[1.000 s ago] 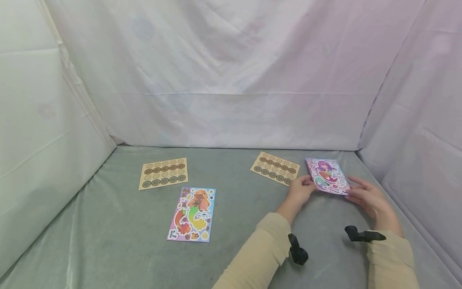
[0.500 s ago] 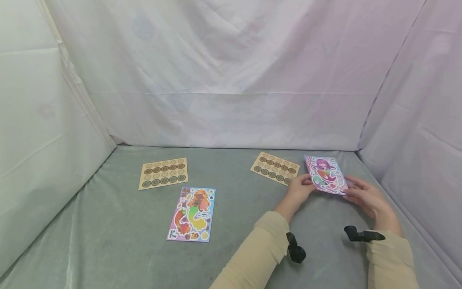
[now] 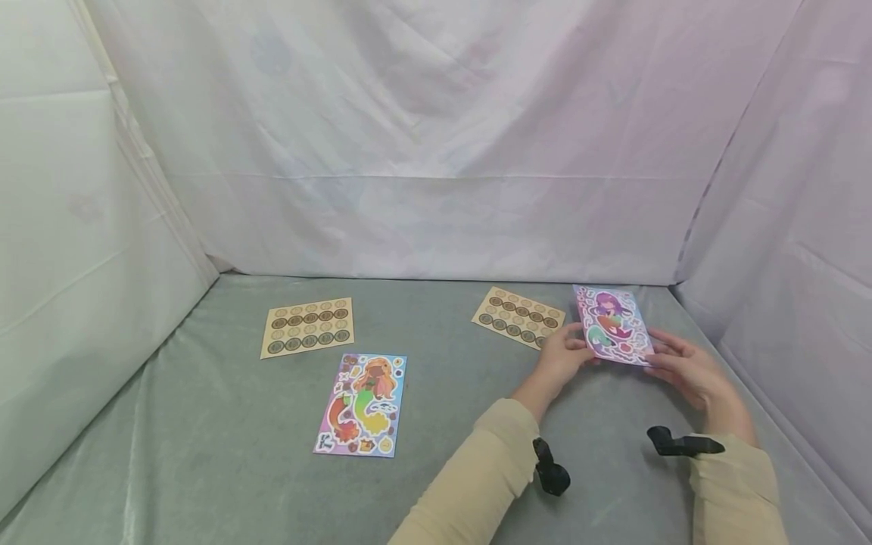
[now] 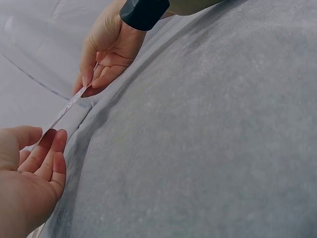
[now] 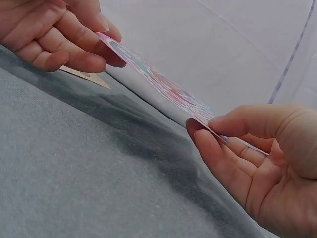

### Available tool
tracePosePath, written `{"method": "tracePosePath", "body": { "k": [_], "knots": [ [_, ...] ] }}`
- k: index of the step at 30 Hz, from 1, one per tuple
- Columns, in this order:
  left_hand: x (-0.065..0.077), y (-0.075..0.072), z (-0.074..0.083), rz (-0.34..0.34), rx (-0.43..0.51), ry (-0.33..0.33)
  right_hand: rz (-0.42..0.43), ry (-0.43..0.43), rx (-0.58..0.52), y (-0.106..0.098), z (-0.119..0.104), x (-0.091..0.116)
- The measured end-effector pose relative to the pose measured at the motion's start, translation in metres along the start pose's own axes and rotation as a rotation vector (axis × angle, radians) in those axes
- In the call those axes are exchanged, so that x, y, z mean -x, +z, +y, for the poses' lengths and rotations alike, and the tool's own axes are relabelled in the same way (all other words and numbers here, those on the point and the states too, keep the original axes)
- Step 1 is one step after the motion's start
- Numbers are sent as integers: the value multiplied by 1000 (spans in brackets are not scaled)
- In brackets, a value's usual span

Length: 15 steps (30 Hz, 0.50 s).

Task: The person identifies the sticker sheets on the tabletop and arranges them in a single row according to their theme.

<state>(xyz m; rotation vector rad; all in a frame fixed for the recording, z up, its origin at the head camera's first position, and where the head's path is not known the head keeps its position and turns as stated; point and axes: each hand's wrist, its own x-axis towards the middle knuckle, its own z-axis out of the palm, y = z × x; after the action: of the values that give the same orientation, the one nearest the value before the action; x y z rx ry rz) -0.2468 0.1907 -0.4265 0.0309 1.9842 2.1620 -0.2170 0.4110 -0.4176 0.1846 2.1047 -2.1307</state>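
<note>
A sticker sheet with a purple-haired mermaid is held above the cloth at the right, its near edge between both hands. My left hand pinches its near left corner between thumb and fingers. At the near right corner my right hand pinches it, thumb on top and fingers beneath, as the right wrist view shows. The sheet appears nearly edge-on in the left wrist view. Just left of my left hand lies a tan sheet of round stickers, partly covered by the fingers.
Another mermaid sticker sheet, with a blonde figure, lies left of centre. Behind it sits a second tan sheet of round stickers. Grey cloth covers the table, and white curtains stand at the back and both sides.
Both hands have shifted slightly left with the mermaid sticker sheet, and its far edge has risen a little. The other sheets have stayed in place.
</note>
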Motion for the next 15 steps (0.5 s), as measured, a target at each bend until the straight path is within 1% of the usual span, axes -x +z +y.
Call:
{"method": "tracePosePath", "body": {
  "k": [4,8,11,15],
  "knots": [
    [-1,-1,0,-12,22,12,4,-9,5,2,-1,0],
    [0,-4,1,-41,76,27,3,-21,29,4,-3,0],
    [0,-6,3,-62,99,42,-3,-39,45,4,-5,0],
    [0,-10,7,-64,83,52,-9,-50,35,6,-8,1]
  ]
}}
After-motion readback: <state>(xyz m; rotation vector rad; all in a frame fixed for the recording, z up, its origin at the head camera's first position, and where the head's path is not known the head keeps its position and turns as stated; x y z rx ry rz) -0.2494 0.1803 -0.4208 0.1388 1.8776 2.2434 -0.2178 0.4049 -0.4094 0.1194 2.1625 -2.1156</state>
